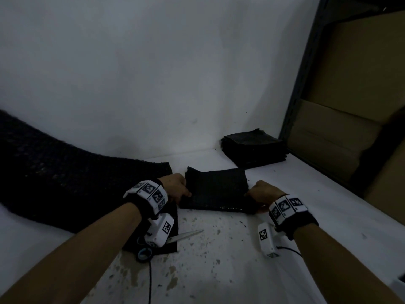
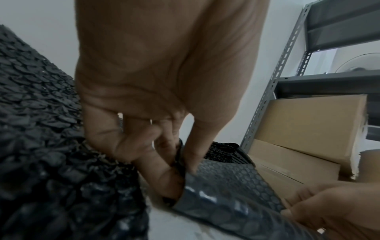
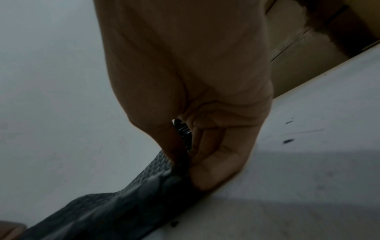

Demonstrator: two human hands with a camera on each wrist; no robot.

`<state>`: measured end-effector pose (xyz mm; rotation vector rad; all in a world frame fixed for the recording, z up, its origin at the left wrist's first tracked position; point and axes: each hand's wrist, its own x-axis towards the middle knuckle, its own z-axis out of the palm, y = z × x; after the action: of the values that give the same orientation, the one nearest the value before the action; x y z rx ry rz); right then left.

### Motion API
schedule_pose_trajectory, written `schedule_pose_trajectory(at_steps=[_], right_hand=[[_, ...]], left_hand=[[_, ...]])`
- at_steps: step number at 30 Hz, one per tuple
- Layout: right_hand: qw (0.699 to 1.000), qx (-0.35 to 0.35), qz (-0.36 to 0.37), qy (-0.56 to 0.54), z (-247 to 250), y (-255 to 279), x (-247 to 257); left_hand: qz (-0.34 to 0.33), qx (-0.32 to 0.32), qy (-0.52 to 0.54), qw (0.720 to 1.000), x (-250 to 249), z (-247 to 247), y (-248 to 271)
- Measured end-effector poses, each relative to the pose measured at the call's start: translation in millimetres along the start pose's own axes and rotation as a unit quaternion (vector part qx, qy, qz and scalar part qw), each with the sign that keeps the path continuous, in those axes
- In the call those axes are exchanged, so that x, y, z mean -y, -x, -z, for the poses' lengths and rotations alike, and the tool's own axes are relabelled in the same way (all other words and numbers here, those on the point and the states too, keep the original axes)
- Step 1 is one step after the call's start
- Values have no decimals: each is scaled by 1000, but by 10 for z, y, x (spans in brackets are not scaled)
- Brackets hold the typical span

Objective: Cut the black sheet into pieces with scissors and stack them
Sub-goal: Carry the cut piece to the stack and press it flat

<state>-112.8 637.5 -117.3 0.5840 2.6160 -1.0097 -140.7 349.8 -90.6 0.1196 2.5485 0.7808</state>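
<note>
- Head view: both hands hold a cut black piece [image 1: 215, 189] just above the white table [image 1: 219, 249], between the large black sheet [image 1: 54, 172] on the left and the finished stack [image 1: 254, 148] at the far right by the wall.
- The left hand [image 1: 175, 186] takes the piece's left edge and the right hand [image 1: 264, 193] its right edge. The scissors [image 1: 182, 235] lie loose on the table near the left wrist, partly on a dark offcut [image 1: 168, 244], held by neither hand.
- Left wrist view: the left hand's thumb and fingers [image 2: 191, 155] are curled and pinch the piece's edge, which buckles where it is squeezed. The material [image 2: 230, 186] shows a bubbled, slightly glossy surface, so I judge it light, soft and floppy, likely to sag in the middle if carried by one side only.
- The right hand appears at the lower right of this view, fingers closed on the opposite edge. A metal shelf [image 2: 273, 81] with cardboard boxes [image 2: 308, 126] stands behind.
- Right wrist view: the right hand's fingers [image 3: 213, 165] fold around the piece's edge [image 3: 144, 191], clamping it against the thumb; the sheet droops away toward the lower left.
- Judgement: gripping two opposite edges, as now, keeps it flat enough to lay squarely on the stack. The sheen suggests it could slip from a loose pinch, so a firm hold near the corners seems wise.
</note>
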Motion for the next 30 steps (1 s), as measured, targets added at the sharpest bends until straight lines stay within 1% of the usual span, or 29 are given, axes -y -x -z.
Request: schedule_pose_trajectory(at_steps=[5,8,14,16,23,25,28,30], right_hand=[[1000,-12,7,2,-24,21,12],[999,-13,19,31,-27,26,40],[993,-17,76,92,12,66,117],[993,-19,80,88,7,57,105],[993,-16,73,94,4,54,97],[993,-13,71,93,10,69,106],[995,-7,65,78,8,92,114],[996,-7,61,69,4,114,122]], left_hand=[[15,-8,-8,1000,-9,-10,16],[20,-10,-27,999,-30,-22,31],[36,-22,-39,998,-47,-18,131],[35,-23,-19,999,-15,-19,101],[73,-16,63,995,-86,-37,138],[65,5,57,996,-129,-45,162],[13,37,33,999,-182,-67,211],[11,51,5,999,-191,-99,223]])
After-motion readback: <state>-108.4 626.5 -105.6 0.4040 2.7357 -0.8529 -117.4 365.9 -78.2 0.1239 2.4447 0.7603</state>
